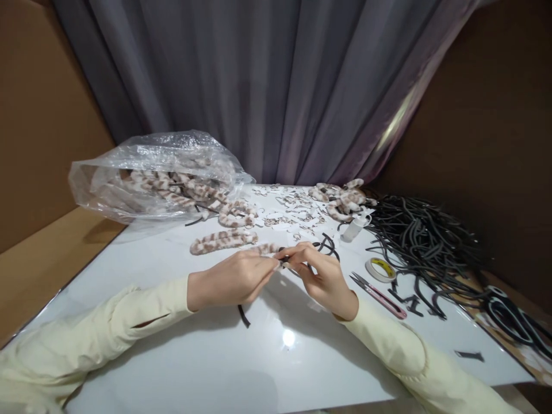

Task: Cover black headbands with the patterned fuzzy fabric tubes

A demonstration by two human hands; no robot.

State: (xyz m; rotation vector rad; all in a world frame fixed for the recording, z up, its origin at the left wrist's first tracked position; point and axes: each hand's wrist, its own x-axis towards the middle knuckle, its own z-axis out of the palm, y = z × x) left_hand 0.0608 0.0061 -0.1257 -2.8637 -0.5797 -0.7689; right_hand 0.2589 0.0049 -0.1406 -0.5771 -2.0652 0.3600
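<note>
My left hand (239, 277) and my right hand (318, 277) meet above the middle of the white table, fingertips pinched together. Between them is one end of a brown-and-white furry tube (268, 248), with a small dark piece, apparently black cord (283, 259), at the fingertips. My fingers hide most of this join. Below my left wrist a short black cord end (244, 316) sticks out; whether it belongs to the held piece is hidden. Just beyond my left hand lies a flattened furry loop (222, 240). Loose black cords (328, 246) lie behind my right hand.
A clear plastic bag (159, 155) of furry pieces stands back left. Fabric scraps (297, 207) and more furry loops (345, 201) lie at the back. To the right are a small bottle (355, 229), tape roll (380, 269), thread snips (379, 296) and a black cord heap (418, 236).
</note>
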